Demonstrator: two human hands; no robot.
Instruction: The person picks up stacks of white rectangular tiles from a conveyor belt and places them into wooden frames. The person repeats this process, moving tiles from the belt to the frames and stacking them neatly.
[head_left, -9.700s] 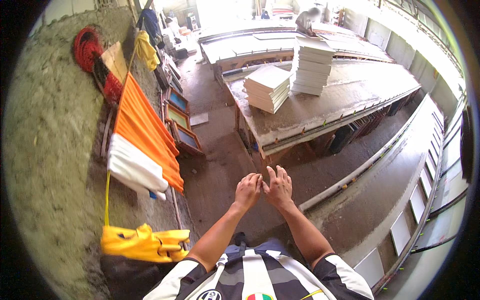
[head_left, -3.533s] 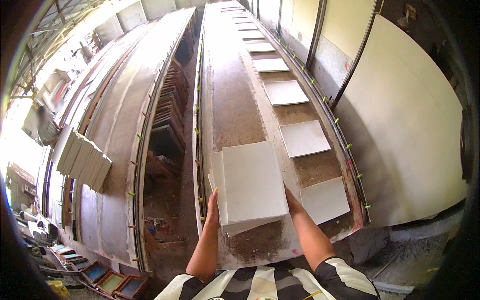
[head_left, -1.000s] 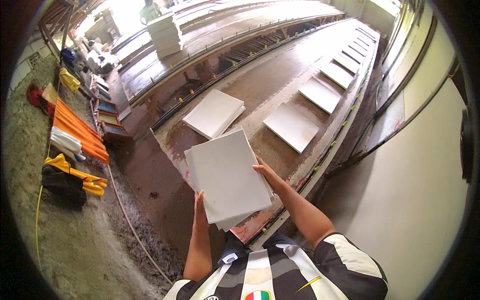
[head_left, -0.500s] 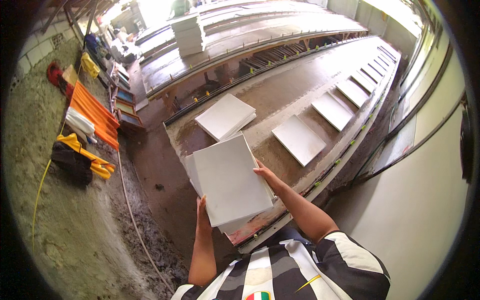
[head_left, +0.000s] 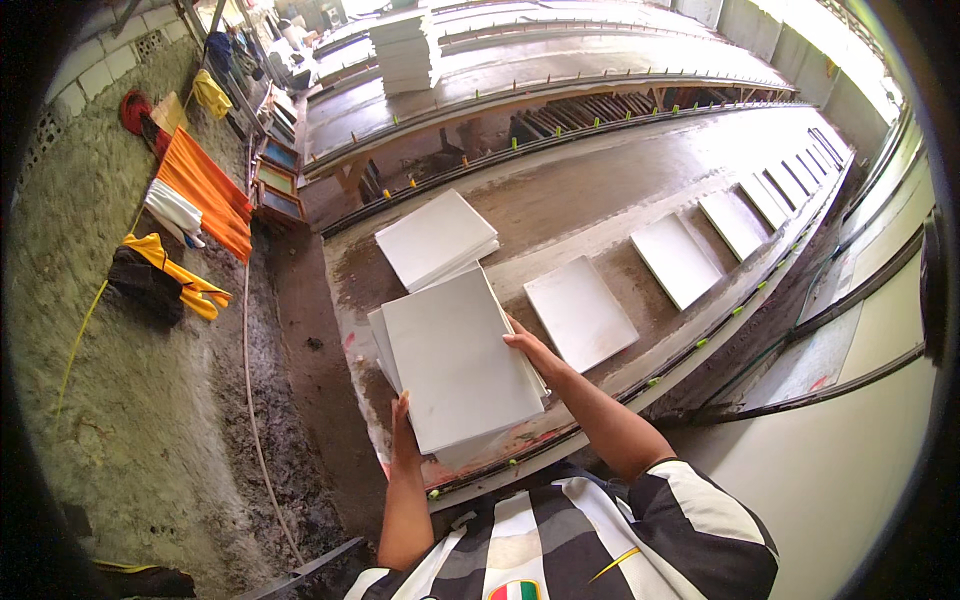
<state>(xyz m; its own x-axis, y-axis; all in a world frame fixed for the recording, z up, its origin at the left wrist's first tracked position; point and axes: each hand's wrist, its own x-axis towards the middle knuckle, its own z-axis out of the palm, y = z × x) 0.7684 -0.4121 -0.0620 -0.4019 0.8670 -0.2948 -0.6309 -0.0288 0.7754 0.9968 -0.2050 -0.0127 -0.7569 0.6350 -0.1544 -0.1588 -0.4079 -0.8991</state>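
Observation:
A stack of white rectangular sheets (head_left: 460,365) is held in front of me, its edges unevenly lined up. My left hand (head_left: 402,418) grips its lower left edge, with the thumb at the side and the other fingers hidden beneath. On the right edge, my right hand (head_left: 530,346) is closed, thumb on top. The held stack overlaps the near end of a long table (head_left: 540,185) in view. Just beyond it lies another pile of white sheets (head_left: 436,235) on the table. Right of my right hand, a single white sheet (head_left: 580,313) rests flat.
More white sheets, one being the nearby sheet (head_left: 676,260), form a row along the table's right side. Green clips (head_left: 700,343) line that edge. A tall white stack (head_left: 404,55) stands on a farther table. Clothes, including an orange cloth (head_left: 205,195), hang along the left wall.
My view has shifted, and the table's near end now sits farther under the held stack. The single sheet appears closer to my right hand. Both hands keep their grip on the stack.

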